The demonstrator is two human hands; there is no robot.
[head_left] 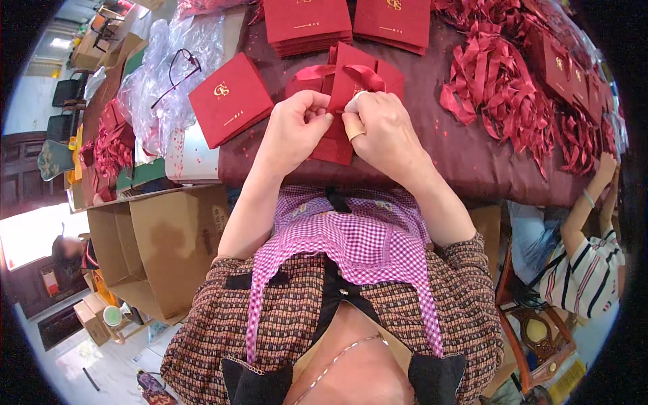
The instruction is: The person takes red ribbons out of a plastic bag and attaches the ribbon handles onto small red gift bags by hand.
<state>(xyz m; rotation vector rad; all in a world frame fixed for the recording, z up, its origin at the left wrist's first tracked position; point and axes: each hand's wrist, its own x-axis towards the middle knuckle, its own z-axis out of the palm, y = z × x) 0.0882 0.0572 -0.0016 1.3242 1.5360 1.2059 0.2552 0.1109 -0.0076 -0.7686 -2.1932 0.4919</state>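
At the near edge of the table, a small red gift bag (337, 145) lies between my hands. A glossy red ribbon (314, 73) loops out at its top. My left hand (295, 128) is closed in a pinch at the bag's left side, thumb against the fingers, on the ribbon. My right hand (386, 127) is closed opposite it, also pinching at the ribbon; the exact grip is hidden behind the fingers. White and beige wraps cover two of its fingertips. Just left lies a flat red bag (231, 100) with gold print.
Stacks of red bags (309, 27) stand at the back. A heap of red ribbons (493, 94) fills the right side. Clear plastic wrap (169, 81) with eyeglasses (177, 86) lies left, above an open cardboard box (162, 250). Another person's arm (586, 202) reaches in at right.
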